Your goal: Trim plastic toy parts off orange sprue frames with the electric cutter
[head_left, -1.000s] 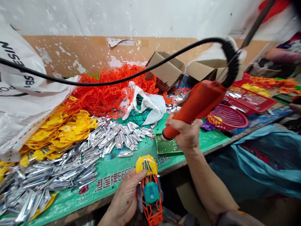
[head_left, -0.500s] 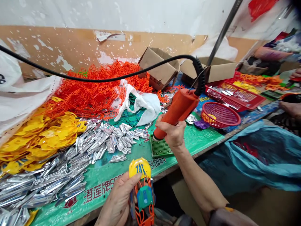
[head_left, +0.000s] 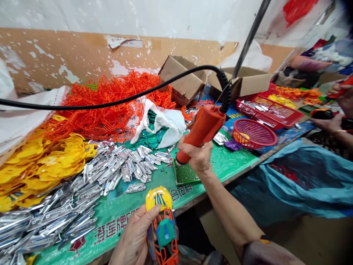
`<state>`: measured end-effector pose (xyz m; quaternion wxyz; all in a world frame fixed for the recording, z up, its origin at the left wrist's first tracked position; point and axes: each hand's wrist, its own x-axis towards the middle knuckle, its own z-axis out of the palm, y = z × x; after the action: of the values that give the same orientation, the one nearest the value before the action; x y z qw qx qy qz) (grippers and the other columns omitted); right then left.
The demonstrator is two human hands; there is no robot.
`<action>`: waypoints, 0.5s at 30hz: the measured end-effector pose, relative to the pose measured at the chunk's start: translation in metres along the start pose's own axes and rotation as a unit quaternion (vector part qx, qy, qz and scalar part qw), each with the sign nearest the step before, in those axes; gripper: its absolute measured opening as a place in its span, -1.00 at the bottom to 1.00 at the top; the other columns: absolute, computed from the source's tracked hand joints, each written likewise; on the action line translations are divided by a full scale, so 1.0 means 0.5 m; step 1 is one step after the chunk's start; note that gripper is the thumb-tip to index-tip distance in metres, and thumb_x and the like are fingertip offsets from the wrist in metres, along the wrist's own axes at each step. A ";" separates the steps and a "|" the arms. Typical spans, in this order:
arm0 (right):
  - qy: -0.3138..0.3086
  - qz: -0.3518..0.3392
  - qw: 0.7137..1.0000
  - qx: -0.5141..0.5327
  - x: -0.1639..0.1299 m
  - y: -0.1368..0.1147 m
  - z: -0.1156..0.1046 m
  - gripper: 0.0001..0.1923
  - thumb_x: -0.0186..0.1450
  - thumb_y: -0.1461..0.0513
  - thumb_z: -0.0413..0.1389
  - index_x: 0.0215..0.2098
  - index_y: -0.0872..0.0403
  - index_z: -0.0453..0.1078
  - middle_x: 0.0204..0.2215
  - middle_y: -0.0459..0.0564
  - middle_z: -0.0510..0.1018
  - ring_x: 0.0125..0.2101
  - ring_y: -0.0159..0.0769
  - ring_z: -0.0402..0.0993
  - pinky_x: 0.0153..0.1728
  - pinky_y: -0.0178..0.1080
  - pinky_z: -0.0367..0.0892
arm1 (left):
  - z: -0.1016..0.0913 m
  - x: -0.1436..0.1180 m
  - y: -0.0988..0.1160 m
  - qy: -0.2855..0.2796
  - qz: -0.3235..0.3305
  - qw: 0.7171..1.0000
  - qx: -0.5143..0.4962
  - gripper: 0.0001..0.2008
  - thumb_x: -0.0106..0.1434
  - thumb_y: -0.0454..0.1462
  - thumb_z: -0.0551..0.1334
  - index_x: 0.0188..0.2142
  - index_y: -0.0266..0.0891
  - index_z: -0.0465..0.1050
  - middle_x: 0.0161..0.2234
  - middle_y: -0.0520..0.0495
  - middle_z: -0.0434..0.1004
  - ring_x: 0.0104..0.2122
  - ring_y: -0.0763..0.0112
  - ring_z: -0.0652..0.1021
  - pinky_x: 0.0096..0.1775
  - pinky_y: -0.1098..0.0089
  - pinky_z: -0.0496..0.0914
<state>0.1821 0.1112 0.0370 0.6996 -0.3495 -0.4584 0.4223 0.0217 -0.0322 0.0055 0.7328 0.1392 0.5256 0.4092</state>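
In the head view, my left hand (head_left: 134, 235) grips a toy car (head_left: 165, 233) at the lower middle, thumb on its yellow end. The toy has a green plate in the middle and an orange frame around it. My right hand (head_left: 200, 156) is wrapped round an orange electric screwdriver (head_left: 202, 130), tilted with its tip down. A black cable (head_left: 132, 95) runs from its top end across to the left. The tip is over a small green mesh tray (head_left: 187, 176); whether it touches is hidden. Silvery parts (head_left: 110, 169) lie loose left of the tray.
Yellow parts (head_left: 52, 158) and a heap of orange frames (head_left: 104, 106) lie at the left and back. Behind are cardboard boxes (head_left: 184, 81). To the right stand a round red basket (head_left: 255, 134) and a blue bag (head_left: 311, 184). Another person's hand (head_left: 333, 123) is at far right.
The whole view has swung slightly right. More of the other person's hands and a red tool now show at the right edge. My hands keep their hold, almost unmoved.
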 end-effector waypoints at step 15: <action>0.009 0.008 1.000 0.008 0.008 -0.018 0.002 -0.89 -0.06 0.32 0.29 -0.56 0.09 0.44 -0.59 -0.14 0.46 -0.55 -0.37 0.35 -0.48 -0.23 0.31 | 0.011 0.001 0.007 0.007 0.025 0.999 -0.022 -0.67 -0.02 -0.17 0.50 -0.31 -0.34 0.58 -0.51 -0.07 0.58 -0.58 0.44 0.50 -0.49 0.44 0.46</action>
<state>0.1844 0.1114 0.0467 0.7032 -0.3514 -0.4458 0.4281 0.0250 -0.0285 0.0096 0.7214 0.1336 0.5180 0.4398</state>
